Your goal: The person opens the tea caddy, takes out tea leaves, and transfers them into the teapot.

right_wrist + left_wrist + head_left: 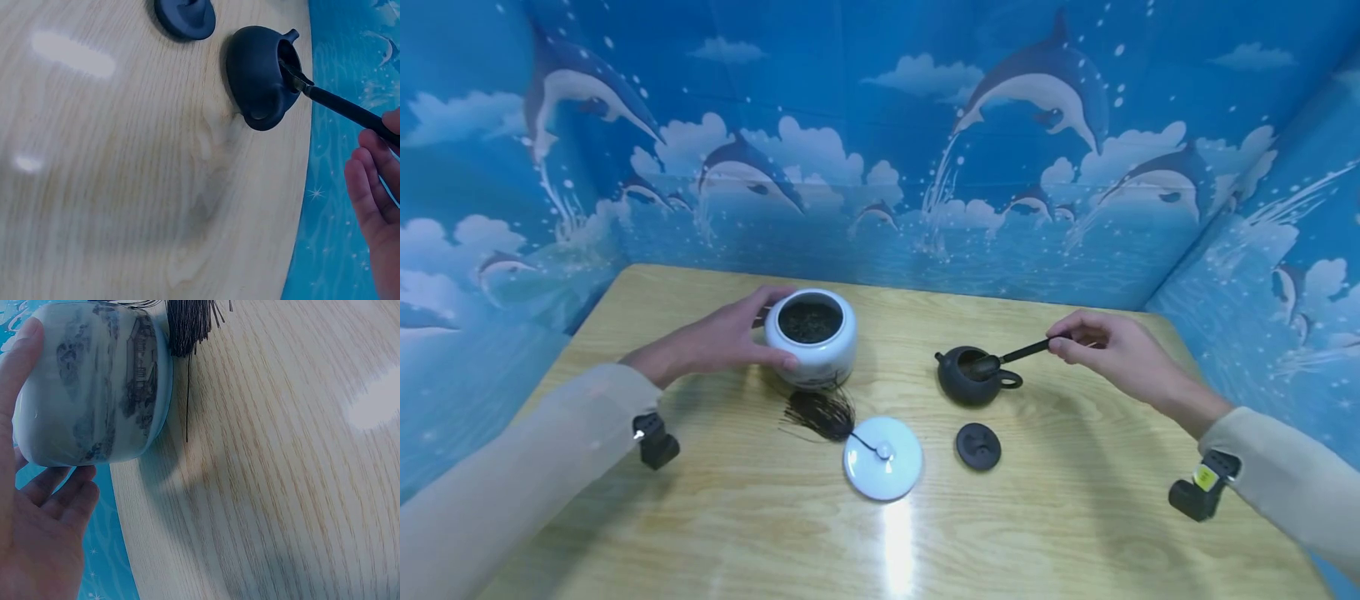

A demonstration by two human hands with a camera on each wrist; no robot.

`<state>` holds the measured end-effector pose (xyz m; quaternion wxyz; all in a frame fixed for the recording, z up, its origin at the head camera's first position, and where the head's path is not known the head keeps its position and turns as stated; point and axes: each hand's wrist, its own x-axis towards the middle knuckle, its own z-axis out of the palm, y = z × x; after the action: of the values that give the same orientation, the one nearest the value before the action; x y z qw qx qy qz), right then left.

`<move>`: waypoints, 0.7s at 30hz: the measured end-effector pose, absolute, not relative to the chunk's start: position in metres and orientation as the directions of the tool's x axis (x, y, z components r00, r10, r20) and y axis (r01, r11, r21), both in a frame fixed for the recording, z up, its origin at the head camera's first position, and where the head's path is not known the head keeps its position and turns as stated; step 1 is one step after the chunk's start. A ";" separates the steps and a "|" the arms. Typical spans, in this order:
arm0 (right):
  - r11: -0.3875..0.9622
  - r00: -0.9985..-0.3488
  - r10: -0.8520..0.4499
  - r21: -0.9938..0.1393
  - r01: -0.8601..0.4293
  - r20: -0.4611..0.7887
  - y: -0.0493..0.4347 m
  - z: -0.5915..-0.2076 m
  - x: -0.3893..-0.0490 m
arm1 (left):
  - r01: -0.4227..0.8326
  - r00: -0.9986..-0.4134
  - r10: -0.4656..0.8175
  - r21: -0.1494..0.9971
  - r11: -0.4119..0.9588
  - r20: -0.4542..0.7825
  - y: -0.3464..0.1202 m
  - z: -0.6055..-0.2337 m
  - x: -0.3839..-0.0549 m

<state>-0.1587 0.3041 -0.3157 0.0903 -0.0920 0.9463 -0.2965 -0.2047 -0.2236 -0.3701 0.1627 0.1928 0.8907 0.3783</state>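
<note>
My left hand (737, 333) grips the side of a white porcelain jar (827, 360), fingers behind it and thumb at the front. Dark dry leaves, like tea, lie inside it. Grey landscape painting shows on its wall (94, 387) in the left wrist view. My right hand (1105, 346) pinches the end of a black-handled tea scoop (1026, 350). The scoop's head dips into the mouth of a small dark teapot (964, 389); how much it carries is hard to tell. In the right wrist view the scoop's handle (344, 109) slants down from the teapot to the fingers.
A white jar lid (880, 475) with a dark tassel (822, 414) lies in front of the jar. The teapot's round dark lid (978, 447) lies in front of the pot. Beneath everything is a wooden table (760, 533); a dolphin-print curtain (850, 108) hangs behind.
</note>
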 end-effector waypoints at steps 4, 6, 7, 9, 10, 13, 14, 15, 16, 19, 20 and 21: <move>0.837 -0.963 -0.264 -0.508 -0.203 -0.052 0.300 -0.312 -0.159 | 0.215 -0.874 0.464 0.739 0.638 -0.146 -0.223 -0.370 -0.205; 0.848 -0.964 -0.264 -0.486 -0.213 -0.039 0.299 -0.309 -0.159 | 0.213 -0.874 0.463 0.740 0.638 -0.148 -0.223 -0.369 -0.205; 0.855 -0.965 -0.259 -0.474 -0.211 -0.036 0.299 -0.308 -0.159 | 0.212 -0.874 0.463 0.741 0.637 -0.148 -0.223 -0.369 -0.205; 0.864 -0.968 -0.247 -0.462 -0.203 -0.037 0.299 -0.305 -0.159 | 0.214 -0.872 0.467 0.743 0.634 -0.147 -0.223 -0.369 -0.204; 0.869 -0.970 -0.239 -0.455 -0.195 -0.041 0.299 -0.304 -0.159 | 0.215 -0.872 0.468 0.744 0.633 -0.146 -0.223 -0.370 -0.204; 0.874 -0.975 -0.208 -0.461 -0.150 -0.076 0.301 -0.303 -0.160 | 0.213 -0.873 0.466 0.744 0.634 -0.147 -0.224 -0.370 -0.204; 0.867 -0.975 -0.200 -0.480 -0.132 -0.093 0.302 -0.304 -0.160 | 0.216 -0.873 0.466 0.743 0.634 -0.145 -0.223 -0.370 -0.204; 0.860 -0.976 -0.187 -0.499 -0.108 -0.110 0.303 -0.305 -0.160 | 0.217 -0.873 0.466 0.742 0.635 -0.144 -0.224 -0.370 -0.205; 0.846 -0.976 -0.176 -0.526 -0.085 -0.127 0.304 -0.306 -0.161 | 0.216 -0.874 0.465 0.741 0.636 -0.144 -0.224 -0.370 -0.205; 0.776 -0.974 -0.150 -0.631 -0.011 -0.168 0.304 -0.310 -0.163 | 0.218 -0.874 0.465 0.742 0.634 -0.141 -0.224 -0.371 -0.205; 0.746 -0.974 -0.145 -0.666 0.007 -0.173 0.303 -0.312 -0.164 | 0.220 -0.874 0.467 0.744 0.631 -0.138 -0.224 -0.371 -0.205; 0.709 -0.974 -0.143 -0.705 0.023 -0.175 0.301 -0.313 -0.166 | 0.220 -0.873 0.467 0.745 0.630 -0.137 -0.225 -0.371 -0.205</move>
<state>-0.1655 0.3006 -0.3134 0.1087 -0.0327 0.9179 -0.3803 -0.2049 -0.2247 -0.3713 0.1610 0.1933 0.8882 0.3845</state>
